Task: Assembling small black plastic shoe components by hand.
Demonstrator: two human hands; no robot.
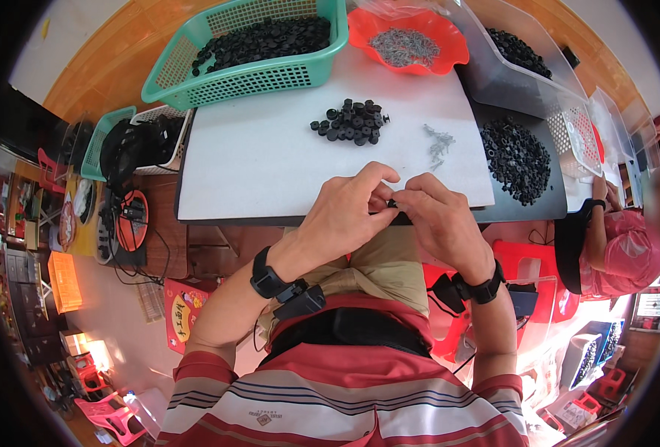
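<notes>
My left hand (352, 211) and my right hand (443, 216) meet just over the near edge of the white board (255, 171). Between their fingertips shows a small black part (392, 203), mostly covered by the fingers, so its exact shape is hidden. Both hands are closed in a pinch around it. Beyond them on the board lies a pile of black knob-like parts (354, 123). To its right rests a little heap of thin grey metal screws or pins (439, 144).
A green basket (270, 80) of black parts and a red bowl (450, 56) of metal pieces stand at the back. Many small black parts (516, 160) lie to the right, near a clear bin (486, 89). Another person (628, 249) in pink sits at far right.
</notes>
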